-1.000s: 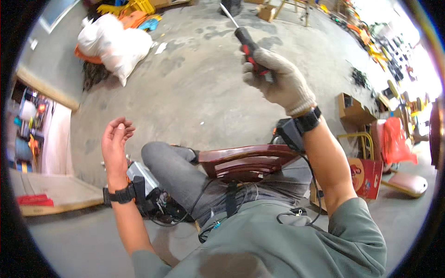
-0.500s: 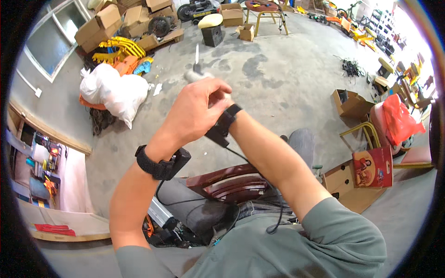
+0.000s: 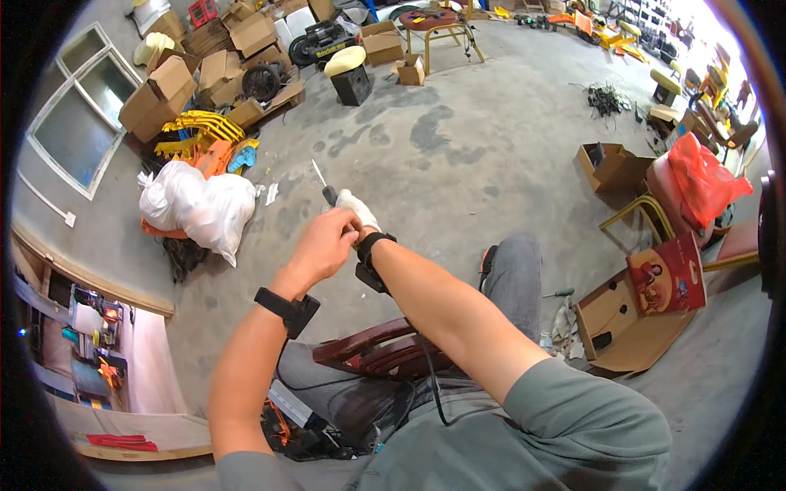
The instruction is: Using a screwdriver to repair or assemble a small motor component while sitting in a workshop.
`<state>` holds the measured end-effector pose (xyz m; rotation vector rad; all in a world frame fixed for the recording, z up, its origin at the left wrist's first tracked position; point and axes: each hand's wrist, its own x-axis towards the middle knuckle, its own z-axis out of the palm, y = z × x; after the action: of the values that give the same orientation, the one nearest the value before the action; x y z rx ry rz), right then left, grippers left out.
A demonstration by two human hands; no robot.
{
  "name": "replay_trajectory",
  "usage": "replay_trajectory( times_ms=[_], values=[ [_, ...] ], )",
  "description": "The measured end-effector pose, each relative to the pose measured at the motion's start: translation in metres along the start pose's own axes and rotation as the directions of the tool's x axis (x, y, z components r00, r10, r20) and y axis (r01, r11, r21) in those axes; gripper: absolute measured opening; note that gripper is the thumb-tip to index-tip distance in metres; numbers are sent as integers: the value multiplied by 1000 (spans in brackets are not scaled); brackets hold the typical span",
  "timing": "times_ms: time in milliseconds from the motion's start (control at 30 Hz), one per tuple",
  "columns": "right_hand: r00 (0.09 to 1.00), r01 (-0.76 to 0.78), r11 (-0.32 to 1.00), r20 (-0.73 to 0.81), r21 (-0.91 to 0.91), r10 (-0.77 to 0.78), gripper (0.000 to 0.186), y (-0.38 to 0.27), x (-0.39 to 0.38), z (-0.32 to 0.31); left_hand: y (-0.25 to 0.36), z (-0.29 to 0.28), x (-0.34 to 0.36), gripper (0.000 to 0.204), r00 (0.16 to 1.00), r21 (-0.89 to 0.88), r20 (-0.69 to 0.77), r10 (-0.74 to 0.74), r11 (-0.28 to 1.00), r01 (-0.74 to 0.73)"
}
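My right hand [image 3: 356,209], in a white knit glove, grips a screwdriver [image 3: 327,190] with a dark handle and a metal shaft pointing away from me. My bare left hand [image 3: 327,241] lies over the right wrist, fingers bent around what looks like the glove's cuff; the fingertips are partly hidden. Both wrists wear black strapped devices with cables. Below my arms is a dark red wooden chair back [image 3: 364,348] between my legs, with a silver metal part [image 3: 286,403] and cables to its left.
White sacks [image 3: 217,213] and yellow plastic parts [image 3: 196,123] lie left. Cardboard boxes [image 3: 160,102] pile at the back left. On the right stand an open box [image 3: 614,168], a chair with a red bag [image 3: 696,176] and a flattened carton [image 3: 618,335]. A doorway [image 3: 98,344] is at the left.
My left hand has moved up from apart onto the right wrist. My right hand, holding the screwdriver, has swung left and inward, and the view has shifted toward the room's back.
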<state>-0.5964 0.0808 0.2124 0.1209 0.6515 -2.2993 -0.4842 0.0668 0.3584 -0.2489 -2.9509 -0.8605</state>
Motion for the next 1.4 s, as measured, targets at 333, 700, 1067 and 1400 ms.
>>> replay_trajectory(
  times_ms=[333,700,1067,1400],
  values=[
    [999,-40,997,-29,68,42,32,3,12,-16,-3,6,16,16,998,125,-17,65,990,-62],
    [998,-5,996,-61,92,10,26,21,31,-40,8,14,34,14,992,425,119,-37,905,-17],
    [1000,-3,992,-25,126,6,22,16,35,-37,7,22,37,13,961,203,-62,-269,940,276],
    [989,-62,762,145,644,-42,20,59,102,-64,-32,37,36,11,952,-228,-115,-283,940,252]
  ],
)
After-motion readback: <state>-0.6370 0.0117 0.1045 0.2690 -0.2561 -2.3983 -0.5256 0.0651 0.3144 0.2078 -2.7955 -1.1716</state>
